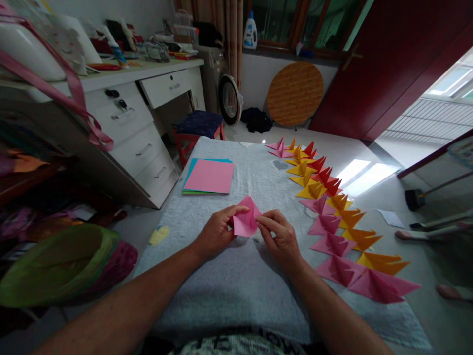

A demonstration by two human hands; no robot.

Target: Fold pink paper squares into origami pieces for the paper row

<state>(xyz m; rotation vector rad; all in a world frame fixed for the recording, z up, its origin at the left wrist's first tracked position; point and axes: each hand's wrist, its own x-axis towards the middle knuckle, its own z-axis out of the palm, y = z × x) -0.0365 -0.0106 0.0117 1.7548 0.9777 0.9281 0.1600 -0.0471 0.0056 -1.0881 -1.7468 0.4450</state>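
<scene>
A partly folded sheet of pink origami paper [245, 224] is held up between my two hands, just above the cloth-covered table. My left hand [218, 228] grips its left side, thumb and fingers pinched on the paper. On the opposite side, my right hand [278, 235] pinches the right corner between thumb and fingertips. Behind my hands lies a stack of square coloured paper [211, 176], pink on top with blue and green edges showing. Rows of folded paper cranes in pink, yellow, orange and red [334, 244] stand along the table's right side.
A pale blue cloth [225, 291] covers the table. To the left are a lined waste basket [62, 266] and a white desk with drawers [136, 128]. A stool with a dark cushion [197, 123] stands past the far left corner. A round wooden tabletop [295, 93] leans on the wall.
</scene>
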